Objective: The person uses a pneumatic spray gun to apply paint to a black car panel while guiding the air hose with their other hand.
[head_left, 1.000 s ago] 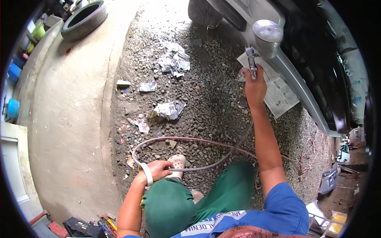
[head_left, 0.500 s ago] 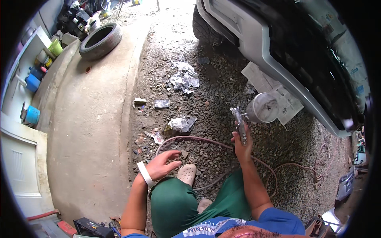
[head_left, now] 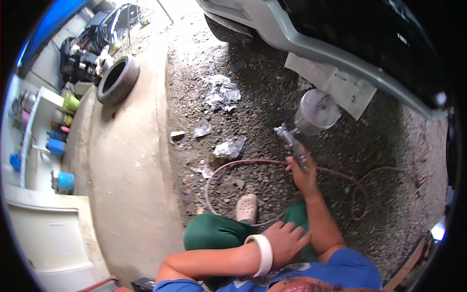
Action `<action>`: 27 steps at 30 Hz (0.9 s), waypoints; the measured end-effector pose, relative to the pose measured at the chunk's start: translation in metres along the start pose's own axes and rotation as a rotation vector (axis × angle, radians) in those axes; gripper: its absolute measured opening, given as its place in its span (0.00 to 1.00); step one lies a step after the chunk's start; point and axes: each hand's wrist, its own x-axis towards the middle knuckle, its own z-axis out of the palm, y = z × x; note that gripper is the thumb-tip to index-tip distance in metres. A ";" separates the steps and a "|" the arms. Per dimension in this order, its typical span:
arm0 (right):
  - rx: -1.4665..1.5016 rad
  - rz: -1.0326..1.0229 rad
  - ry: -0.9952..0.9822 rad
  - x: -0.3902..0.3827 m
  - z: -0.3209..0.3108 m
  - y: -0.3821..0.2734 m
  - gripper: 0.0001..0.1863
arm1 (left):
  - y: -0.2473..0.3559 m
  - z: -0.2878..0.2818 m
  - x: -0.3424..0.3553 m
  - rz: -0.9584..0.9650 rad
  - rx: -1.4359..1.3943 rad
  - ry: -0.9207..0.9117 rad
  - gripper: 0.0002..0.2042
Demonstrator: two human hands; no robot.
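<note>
My right hand grips a silver spray gun with a round metal cup on its side, held above the gravel. My left hand, with a white band at the wrist, reaches across my lap; its fingers are apart and slightly bent, holding nothing I can see. A pinkish hose loops over the gravel around my foot in a beige clog. My green trousers show beneath my left arm.
A dark vehicle with grey lower trim and newspaper beneath it stands at top right. Crumpled paper litters the gravel. Left are a concrete ledge, a loose tyre, containers and a white panel.
The spray gun has dropped away from the vehicle's trim toward me. My left hand has left the hose and moved rightward across my body. The view has shifted, showing more clutter at upper left.
</note>
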 end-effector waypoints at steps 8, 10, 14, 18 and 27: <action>0.128 0.248 0.114 -0.001 -0.044 -0.038 0.25 | -0.023 0.027 0.015 -0.041 0.094 -0.165 0.32; 0.102 0.272 0.112 0.001 -0.052 -0.043 0.25 | -0.023 0.027 0.020 -0.028 0.058 -0.137 0.33; -0.095 0.085 0.182 -0.003 -0.057 -0.044 0.28 | -0.027 0.027 0.036 -0.092 0.091 -0.247 0.31; -0.231 -0.019 0.229 -0.011 -0.048 -0.038 0.28 | -0.043 0.036 0.043 -0.147 0.156 -0.382 0.29; -0.289 -0.067 0.087 -0.010 -0.045 -0.055 0.31 | -0.063 0.072 0.081 -0.238 0.137 -0.612 0.26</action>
